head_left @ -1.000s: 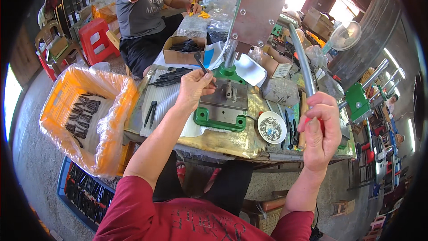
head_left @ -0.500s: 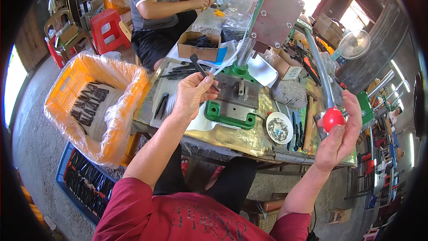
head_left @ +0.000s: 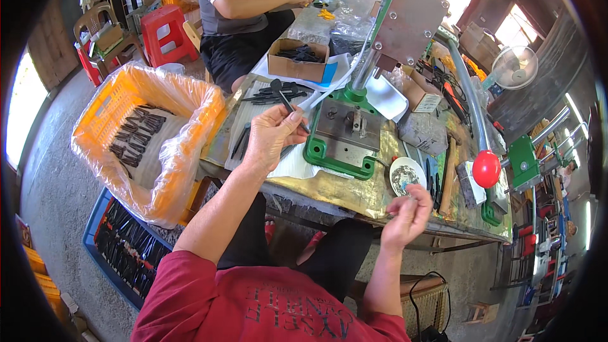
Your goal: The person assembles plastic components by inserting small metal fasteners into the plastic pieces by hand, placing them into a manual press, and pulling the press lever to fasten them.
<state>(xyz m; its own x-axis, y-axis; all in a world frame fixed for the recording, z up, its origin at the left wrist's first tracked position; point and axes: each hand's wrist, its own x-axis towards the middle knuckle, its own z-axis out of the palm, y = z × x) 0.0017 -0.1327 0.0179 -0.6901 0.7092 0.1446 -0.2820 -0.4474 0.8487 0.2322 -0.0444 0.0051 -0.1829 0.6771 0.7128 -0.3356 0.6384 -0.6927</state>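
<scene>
My left hand (head_left: 272,136) grips a slim black part with a round flat end (head_left: 283,97), its round end pointing up and away. Just right of it stands a green hand press (head_left: 341,163) with a steel block on its base. My right hand (head_left: 408,218) is in front of a white bowl (head_left: 400,166) of small bits, thumb and fingers pinched together. Whatever the pinch holds is too small to make out. The press lever's red ball knob (head_left: 486,168) stands free, right of that hand. More black parts (head_left: 269,94) lie on white sheeting beyond my left hand.
A plastic-lined orange crate (head_left: 212,104) with black pieces stands at left, above a blue crate (head_left: 95,215) of black parts. A cardboard box (head_left: 297,66) holds more. A wooden-handled tool (head_left: 448,177) lies right of the bowl. Another person (head_left: 234,6) works at the far side.
My right hand has left the red knob and moved left and down to the bowl, its fingers now pinched. My left hand still holds the black part. The view has shifted slightly.
</scene>
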